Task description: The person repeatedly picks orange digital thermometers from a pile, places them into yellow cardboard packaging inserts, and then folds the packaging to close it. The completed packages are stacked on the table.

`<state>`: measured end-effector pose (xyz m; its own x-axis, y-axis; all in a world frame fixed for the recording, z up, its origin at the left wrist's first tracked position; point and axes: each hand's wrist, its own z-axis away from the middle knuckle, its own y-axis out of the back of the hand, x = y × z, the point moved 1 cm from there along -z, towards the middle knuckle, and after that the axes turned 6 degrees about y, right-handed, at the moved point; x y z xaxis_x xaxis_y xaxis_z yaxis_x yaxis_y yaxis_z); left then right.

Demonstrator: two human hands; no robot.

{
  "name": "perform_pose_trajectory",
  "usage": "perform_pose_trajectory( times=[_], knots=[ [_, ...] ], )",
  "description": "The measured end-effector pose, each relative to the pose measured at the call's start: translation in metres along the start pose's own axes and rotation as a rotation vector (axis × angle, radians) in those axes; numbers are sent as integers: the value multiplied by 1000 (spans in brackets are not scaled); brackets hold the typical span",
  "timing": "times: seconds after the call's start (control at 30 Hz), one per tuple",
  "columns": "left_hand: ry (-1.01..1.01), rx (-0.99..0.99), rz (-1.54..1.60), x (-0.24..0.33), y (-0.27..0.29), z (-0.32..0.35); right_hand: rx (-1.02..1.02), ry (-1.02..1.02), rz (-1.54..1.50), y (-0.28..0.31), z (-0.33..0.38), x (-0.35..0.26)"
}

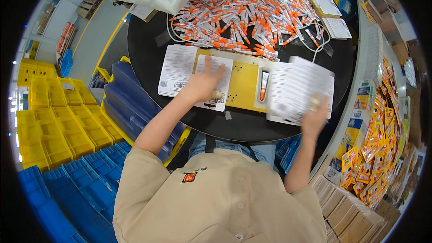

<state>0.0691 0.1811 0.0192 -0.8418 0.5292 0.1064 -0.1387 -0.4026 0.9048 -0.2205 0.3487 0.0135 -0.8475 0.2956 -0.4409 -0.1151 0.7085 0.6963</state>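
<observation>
left hand [204,83] flat on printed card [216,82] | right hand [315,117] holds printed sheet [299,90]

Sheets under your left hand [202,85]: thin white printed paper [177,69], matt, lying flat near the table's front edge.
Sheet in your right hand [315,119]: the same matt paper [299,90], blurred.
Jig: smooth yellow plastic board [243,85].
Tubes: glossy white-and-orange plastic [247,9], heaped at the table's far edge.
Table: black top [144,49], smooth, slight sheen.
Your shirt: beige woven cloth [216,198], matt.
Crates: moulded plastic [54,126], yellow and blue.
</observation>
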Motion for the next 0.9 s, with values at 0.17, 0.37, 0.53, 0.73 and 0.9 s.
perform_pose_trajectory(
  times=[0.17, 0.37, 0.53, 0.73, 0.9],
  knots=[
    [-21, 14, 55, -14, -1, -1, -314, -226, -391, -58, 19, -67],
    [114, 46, 49, 17, 24, -7, -343, -202, -180, -31, 27, -7],
    [-179, 12, 44, 88, 5, -15, -471, 56, 284, -52, 33, 4],
    [-211, -77, 88, 72, 11, -24, -142, -473, 226, -64, -34, 249],
    [-404, 179, 271, 129, 3, -11, -382, -701, 409, -86, -8, 386]
  ],
)
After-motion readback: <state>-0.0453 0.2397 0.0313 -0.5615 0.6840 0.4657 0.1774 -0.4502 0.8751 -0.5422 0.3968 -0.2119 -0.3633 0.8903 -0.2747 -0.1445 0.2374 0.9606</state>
